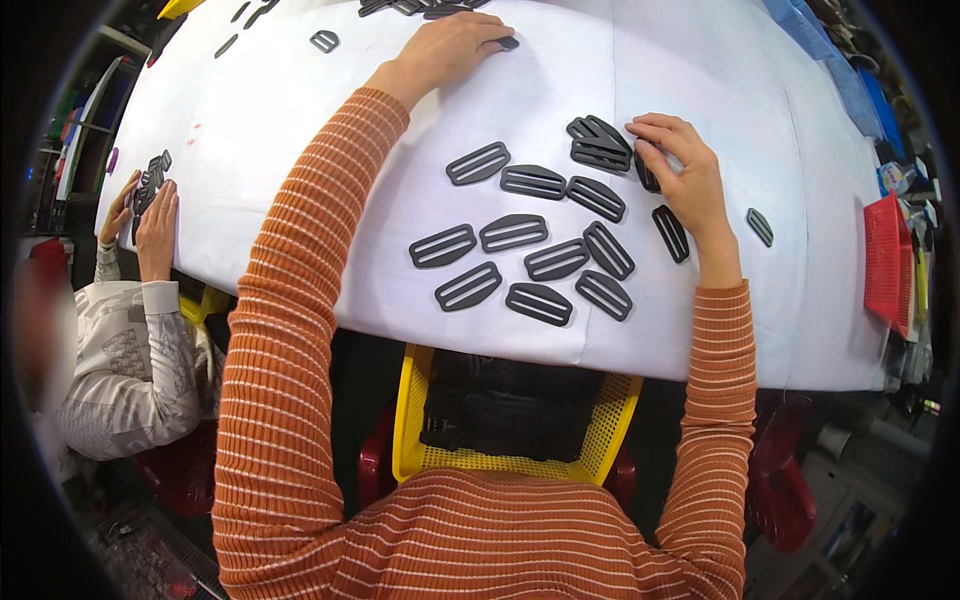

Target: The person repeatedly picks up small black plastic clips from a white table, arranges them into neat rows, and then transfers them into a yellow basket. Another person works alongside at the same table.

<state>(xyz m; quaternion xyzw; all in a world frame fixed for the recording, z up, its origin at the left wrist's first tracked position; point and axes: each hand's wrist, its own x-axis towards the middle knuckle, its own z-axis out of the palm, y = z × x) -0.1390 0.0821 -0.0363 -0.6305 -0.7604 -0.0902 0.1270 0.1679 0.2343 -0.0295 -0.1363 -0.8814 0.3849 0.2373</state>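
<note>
Black plastic strap sliders (535, 182), oblong with slots, lie spread over the white tabletop in front of me. My left hand (448, 55) reaches to the far side, its fingers closed on a dark slider (508, 43) that shows only at the fingertips. At the right, my right hand (682, 165) has thumb and fingers closed round another slider (647, 176), partly hidden by the hand. Just left of it, several sliders overlap in a small heap (600, 146). One slider (671, 233) lies below the right hand, and a single one (760, 227) lies farther right.
A yellow basket (408, 415) with dark contents stands below the table's near edge. More sliders (410, 6) are piled at the far edge. At the left, a co-worker's hands (155, 230) handle similar pieces. A red basket (886, 262) stands at the right edge.
</note>
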